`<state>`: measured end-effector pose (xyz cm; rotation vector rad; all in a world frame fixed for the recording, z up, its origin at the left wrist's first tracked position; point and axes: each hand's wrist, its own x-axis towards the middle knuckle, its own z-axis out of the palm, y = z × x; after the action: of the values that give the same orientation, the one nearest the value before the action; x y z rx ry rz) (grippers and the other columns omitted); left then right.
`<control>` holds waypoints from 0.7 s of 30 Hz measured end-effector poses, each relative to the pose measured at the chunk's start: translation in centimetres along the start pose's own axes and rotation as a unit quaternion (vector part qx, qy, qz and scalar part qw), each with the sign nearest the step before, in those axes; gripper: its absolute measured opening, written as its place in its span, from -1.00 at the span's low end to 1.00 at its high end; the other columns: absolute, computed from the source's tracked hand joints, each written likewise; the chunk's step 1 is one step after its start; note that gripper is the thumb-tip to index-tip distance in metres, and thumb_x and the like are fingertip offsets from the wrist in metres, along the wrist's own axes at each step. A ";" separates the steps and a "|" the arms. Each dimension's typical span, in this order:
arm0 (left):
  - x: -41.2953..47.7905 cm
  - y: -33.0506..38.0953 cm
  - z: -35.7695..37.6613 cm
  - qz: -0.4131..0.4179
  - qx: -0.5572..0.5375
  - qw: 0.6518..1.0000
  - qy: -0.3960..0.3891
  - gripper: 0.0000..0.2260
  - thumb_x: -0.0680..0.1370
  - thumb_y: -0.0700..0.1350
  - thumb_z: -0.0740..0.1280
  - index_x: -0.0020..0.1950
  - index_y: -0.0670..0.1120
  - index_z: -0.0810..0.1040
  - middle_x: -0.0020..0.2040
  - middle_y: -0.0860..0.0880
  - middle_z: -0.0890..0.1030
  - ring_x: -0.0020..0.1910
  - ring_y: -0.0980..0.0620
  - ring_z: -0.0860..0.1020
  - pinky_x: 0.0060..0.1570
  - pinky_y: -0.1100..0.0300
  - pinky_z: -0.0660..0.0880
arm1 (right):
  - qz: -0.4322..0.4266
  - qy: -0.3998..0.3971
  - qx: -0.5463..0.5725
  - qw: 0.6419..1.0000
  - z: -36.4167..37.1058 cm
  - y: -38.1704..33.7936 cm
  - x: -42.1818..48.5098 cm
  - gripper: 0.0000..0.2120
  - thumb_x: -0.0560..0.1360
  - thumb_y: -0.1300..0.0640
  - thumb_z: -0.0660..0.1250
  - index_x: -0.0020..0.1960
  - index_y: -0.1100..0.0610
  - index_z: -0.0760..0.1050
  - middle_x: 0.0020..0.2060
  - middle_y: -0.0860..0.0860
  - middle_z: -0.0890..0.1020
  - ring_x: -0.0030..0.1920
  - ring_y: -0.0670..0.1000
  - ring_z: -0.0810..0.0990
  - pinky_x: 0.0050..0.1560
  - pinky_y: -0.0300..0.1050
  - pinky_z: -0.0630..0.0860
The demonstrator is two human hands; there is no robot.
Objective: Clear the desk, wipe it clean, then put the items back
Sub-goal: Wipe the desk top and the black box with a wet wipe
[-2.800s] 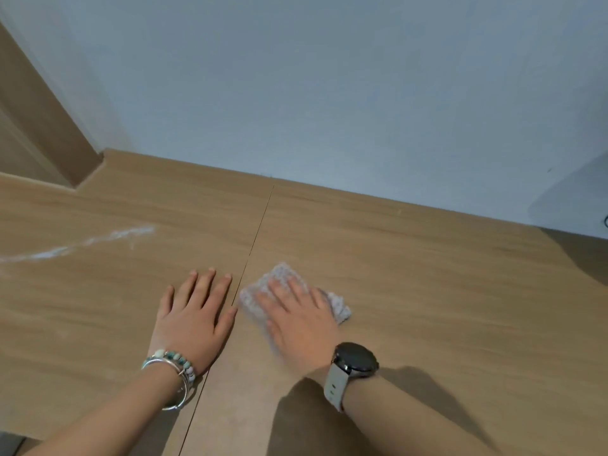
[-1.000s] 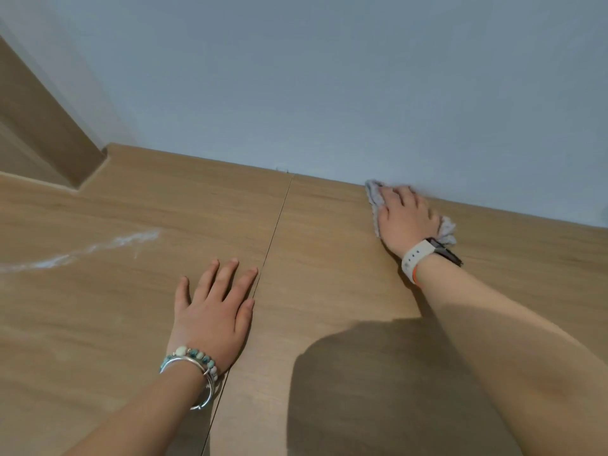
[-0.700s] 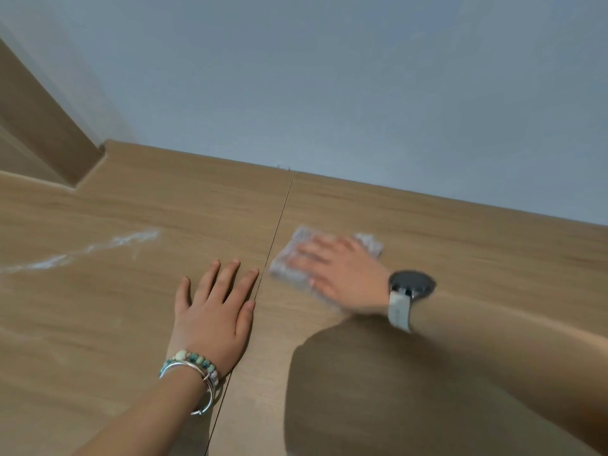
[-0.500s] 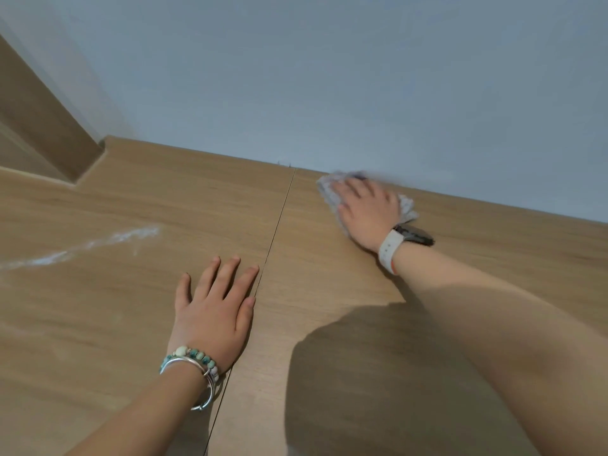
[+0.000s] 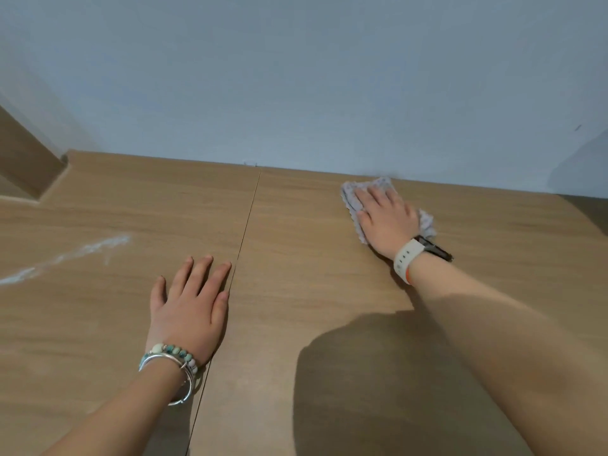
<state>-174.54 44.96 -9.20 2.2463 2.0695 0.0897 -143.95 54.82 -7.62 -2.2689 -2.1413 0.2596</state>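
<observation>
Right hand point(image 5: 386, 218), arm outstretched toward upper right, presses flat-fingered on a crumpled grey cloth point(image 5: 353, 200); left hand point(image 5: 189, 306) lies flat, fingers spread, on the brown wooden table point(image 5: 312, 274).

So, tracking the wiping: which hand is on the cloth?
The right hand, wearing the watch, presses the grey cloth; the braceleted left hand lies flat on the desk.

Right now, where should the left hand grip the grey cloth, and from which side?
Probably the far-left edge of the cloth, approached from the left. It lies flat on the desk with the right hand pressing its middle, and that edge sticks out free beyond the hand; the wall behind blocks the far side.
</observation>
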 end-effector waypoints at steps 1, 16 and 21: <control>0.0 0.1 0.0 0.001 -0.002 1.000 -0.002 -0.50 0.53 0.11 -0.11 0.39 0.10 0.38 0.42 -0.01 0.38 0.44 -0.08 0.26 0.34 -0.20 0.13 | 0.006 -0.004 0.010 1.000 -0.1 -0.4 -0.5 -0.53 0.62 -0.04 -0.05 0.52 -0.13 0.02 0.52 -0.08 0.10 0.51 0.05 0.04 0.41 0.14 0.13; 0.2 0.1 -0.6 -0.017 -0.025 0.999 -0.043 -0.43 0.51 0.19 -0.12 0.49 0.08 0.22 0.52 0.02 0.16 0.51 -0.05 0.09 0.42 -0.09 0.00 | 0.115 0.010 0.076 0.990 0.2 4.1 -6.6 -0.55 0.62 -0.01 -0.05 0.51 -0.14 0.06 0.52 -0.09 0.09 0.51 0.04 0.03 0.40 0.13 0.09; -2.3 0.6 -1.0 0.029 -0.050 0.998 -0.037 -0.44 0.55 0.21 0.01 0.47 -0.05 0.28 0.53 -0.09 0.13 0.50 -0.13 0.08 0.42 -0.14 0.10 | -0.234 0.048 0.043 0.970 3.6 -3.4 -19.3 -0.55 0.47 -0.07 0.04 0.36 -0.14 0.31 0.33 -0.08 0.44 0.33 0.08 0.40 0.22 0.05 0.25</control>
<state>-174.29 42.67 -8.07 2.2164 1.9202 0.1093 -148.74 35.51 -8.55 -1.6260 -2.4683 0.2204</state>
